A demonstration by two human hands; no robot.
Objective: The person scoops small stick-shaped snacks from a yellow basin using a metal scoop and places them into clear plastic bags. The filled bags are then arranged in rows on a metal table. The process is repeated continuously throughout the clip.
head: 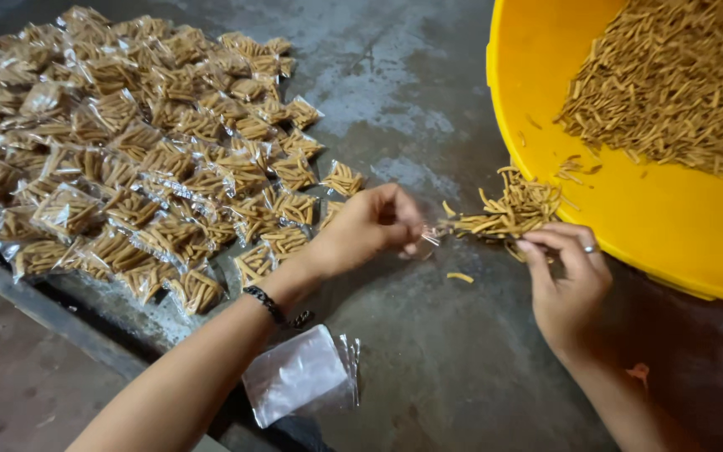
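Note:
My left hand (370, 228) pinches the mouth of a small clear plastic bag (499, 216) stuffed with thin brown snack sticks. My right hand (566, 280), a ring on one finger, grips the same bag from its other side, at the rim of a big yellow tub (629, 218). The tub is tilted toward me and holds a heap of loose snack sticks (679, 84). One stray stick (459, 277) lies on the floor below the bag.
A wide pile of filled, sealed snack packets (127, 151) covers the grey concrete floor (428, 351) to the left. A stack of empty clear bags (299, 372) lies under my left forearm. A metal strip (35, 305) runs along the lower left.

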